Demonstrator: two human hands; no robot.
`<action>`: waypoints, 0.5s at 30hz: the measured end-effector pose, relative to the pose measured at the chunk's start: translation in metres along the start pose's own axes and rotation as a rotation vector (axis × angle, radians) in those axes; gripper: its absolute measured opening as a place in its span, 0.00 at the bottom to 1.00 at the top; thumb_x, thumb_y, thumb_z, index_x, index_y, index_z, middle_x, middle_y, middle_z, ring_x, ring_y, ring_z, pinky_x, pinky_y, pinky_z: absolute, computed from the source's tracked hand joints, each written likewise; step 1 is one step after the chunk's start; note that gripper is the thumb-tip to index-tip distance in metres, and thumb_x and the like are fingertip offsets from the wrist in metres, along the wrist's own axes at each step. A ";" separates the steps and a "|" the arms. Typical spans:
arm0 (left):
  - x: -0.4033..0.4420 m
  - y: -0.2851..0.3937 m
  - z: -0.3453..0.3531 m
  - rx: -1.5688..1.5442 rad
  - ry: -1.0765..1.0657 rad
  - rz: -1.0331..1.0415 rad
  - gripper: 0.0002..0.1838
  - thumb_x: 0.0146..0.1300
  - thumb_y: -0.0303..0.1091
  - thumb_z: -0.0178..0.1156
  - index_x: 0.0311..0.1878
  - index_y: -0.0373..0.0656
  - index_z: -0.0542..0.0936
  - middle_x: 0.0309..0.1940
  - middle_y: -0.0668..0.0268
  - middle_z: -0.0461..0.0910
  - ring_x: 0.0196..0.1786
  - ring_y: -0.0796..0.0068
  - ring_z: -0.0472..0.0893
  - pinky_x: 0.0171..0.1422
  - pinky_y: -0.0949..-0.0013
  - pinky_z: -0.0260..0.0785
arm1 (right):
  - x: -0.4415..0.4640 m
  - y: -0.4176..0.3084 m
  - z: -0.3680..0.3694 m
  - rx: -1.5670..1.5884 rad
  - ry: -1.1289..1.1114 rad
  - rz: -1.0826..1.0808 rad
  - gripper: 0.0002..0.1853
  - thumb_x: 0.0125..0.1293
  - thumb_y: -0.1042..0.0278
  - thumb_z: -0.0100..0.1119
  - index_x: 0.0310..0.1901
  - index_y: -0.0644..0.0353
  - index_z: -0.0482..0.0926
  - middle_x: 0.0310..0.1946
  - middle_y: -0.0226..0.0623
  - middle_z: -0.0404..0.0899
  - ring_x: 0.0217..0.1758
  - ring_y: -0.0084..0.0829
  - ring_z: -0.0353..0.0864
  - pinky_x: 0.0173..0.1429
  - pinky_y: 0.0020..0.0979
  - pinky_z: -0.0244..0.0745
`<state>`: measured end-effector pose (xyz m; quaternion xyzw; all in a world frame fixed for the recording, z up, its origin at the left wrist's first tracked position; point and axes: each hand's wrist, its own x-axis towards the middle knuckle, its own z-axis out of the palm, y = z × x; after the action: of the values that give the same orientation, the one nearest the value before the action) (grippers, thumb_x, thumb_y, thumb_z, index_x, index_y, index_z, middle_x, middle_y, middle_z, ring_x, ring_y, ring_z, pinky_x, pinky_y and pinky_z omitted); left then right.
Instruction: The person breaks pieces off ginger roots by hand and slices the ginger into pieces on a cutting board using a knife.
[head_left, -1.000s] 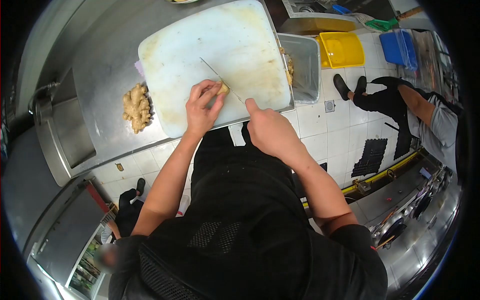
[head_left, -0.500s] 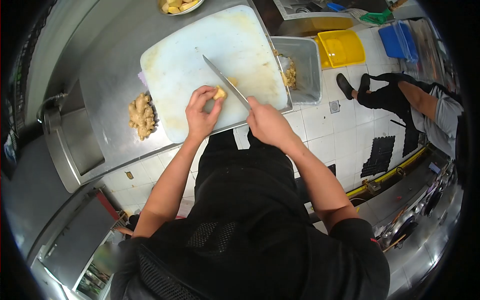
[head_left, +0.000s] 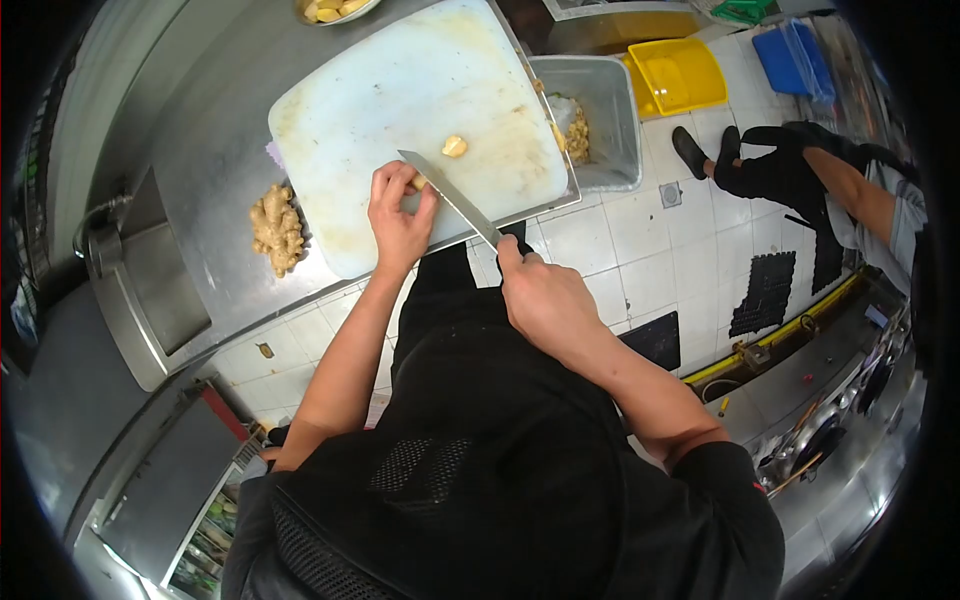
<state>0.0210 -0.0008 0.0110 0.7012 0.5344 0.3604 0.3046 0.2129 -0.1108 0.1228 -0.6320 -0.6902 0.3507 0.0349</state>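
Note:
My right hand [head_left: 545, 300] grips the handle of a kitchen knife [head_left: 455, 200], its long blade slanting up and left over the near part of the white cutting board [head_left: 400, 100]. The blade's far end lies against a piece of ginger [head_left: 418, 183] pinched in my left hand [head_left: 402, 220]. The fingers and the blade hide most of that piece. A loose peeled ginger piece [head_left: 454, 146] lies on the board, beyond the blade. Left of the board, on the steel counter, sits a knobbly unpeeled ginger root [head_left: 277, 230].
A grey bin [head_left: 610, 125] with scraps stands against the board's right side, a yellow tub [head_left: 680, 75] beyond it. At the top edge is a bowl [head_left: 335, 12] of peeled pieces. Another person's legs [head_left: 770, 170] are at right. A sink [head_left: 160, 280] is at left.
My right hand has drawn the knife down toward my body, and its tip is now nearer my left fingers. The loose piece behind the blade now shows fully. The view has shifted slightly.

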 end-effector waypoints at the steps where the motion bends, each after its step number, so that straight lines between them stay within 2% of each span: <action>1: 0.000 -0.001 0.000 -0.005 0.005 0.012 0.14 0.58 0.24 0.68 0.48 0.37 0.83 0.47 0.61 0.78 0.39 0.70 0.78 0.46 0.68 0.75 | -0.002 0.000 0.000 0.003 0.002 -0.007 0.19 0.65 0.76 0.53 0.55 0.77 0.70 0.27 0.53 0.83 0.28 0.48 0.88 0.32 0.44 0.83; 5: 0.000 -0.001 0.000 -0.004 0.001 0.018 0.14 0.58 0.24 0.68 0.49 0.37 0.84 0.47 0.60 0.79 0.40 0.71 0.78 0.47 0.69 0.74 | -0.005 -0.006 -0.004 0.027 -0.022 0.005 0.19 0.66 0.76 0.52 0.56 0.78 0.69 0.28 0.53 0.83 0.28 0.48 0.88 0.32 0.43 0.82; 7: 0.000 0.000 0.000 -0.002 0.001 0.017 0.14 0.58 0.24 0.68 0.48 0.37 0.83 0.47 0.60 0.79 0.39 0.71 0.78 0.47 0.69 0.74 | -0.006 -0.006 0.000 0.060 -0.039 0.049 0.16 0.69 0.74 0.51 0.55 0.71 0.68 0.26 0.52 0.81 0.28 0.53 0.85 0.33 0.50 0.80; 14: 0.000 -0.005 0.000 0.003 -0.002 0.051 0.15 0.58 0.24 0.68 0.49 0.38 0.83 0.46 0.60 0.78 0.39 0.68 0.78 0.46 0.67 0.75 | -0.005 -0.010 -0.006 0.068 -0.026 0.051 0.14 0.68 0.75 0.50 0.53 0.71 0.69 0.27 0.52 0.81 0.28 0.53 0.85 0.33 0.50 0.80; 15: 0.001 -0.004 0.000 0.001 -0.002 0.053 0.15 0.58 0.24 0.68 0.49 0.38 0.83 0.46 0.60 0.78 0.39 0.68 0.78 0.46 0.67 0.75 | -0.003 -0.011 -0.007 0.033 -0.025 0.035 0.16 0.67 0.76 0.51 0.54 0.74 0.69 0.28 0.54 0.83 0.29 0.51 0.87 0.33 0.46 0.81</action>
<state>0.0195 0.0011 0.0082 0.7154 0.5156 0.3676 0.2953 0.2077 -0.1098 0.1346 -0.6390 -0.6735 0.3703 0.0306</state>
